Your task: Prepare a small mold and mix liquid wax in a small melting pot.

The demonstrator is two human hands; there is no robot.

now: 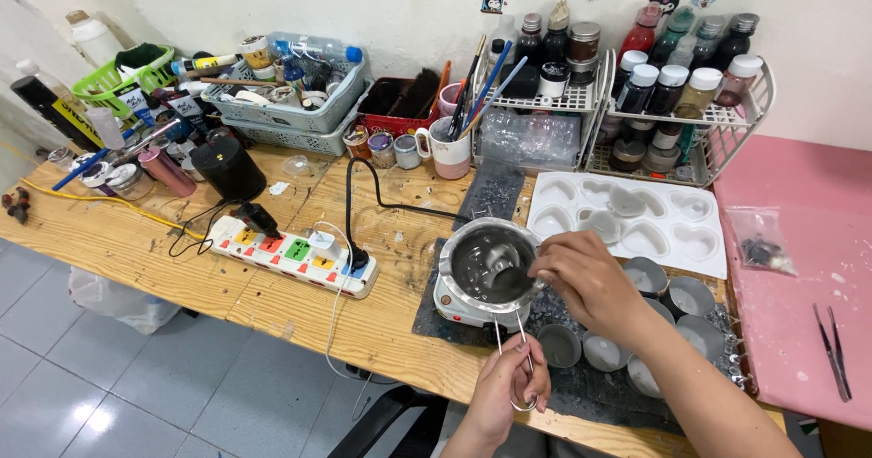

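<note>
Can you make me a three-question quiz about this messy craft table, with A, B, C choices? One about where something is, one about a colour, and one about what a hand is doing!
1. Where is the white tray with heart shapes?
A. Right of the metal pot
B. On the floor
C. Inside the green basket

2. What colour is the mat at the table's right end?
A. Blue
B. Pink
C. Black

3. What is the left hand doing?
A. Resting flat
B. Holding a cup
C. Gripping the pot's wire handle

Answers: 1 A, the tray lies beside the pot; 2 B, the mat is pink; 3 C, the fingers close around the wire.
</note>
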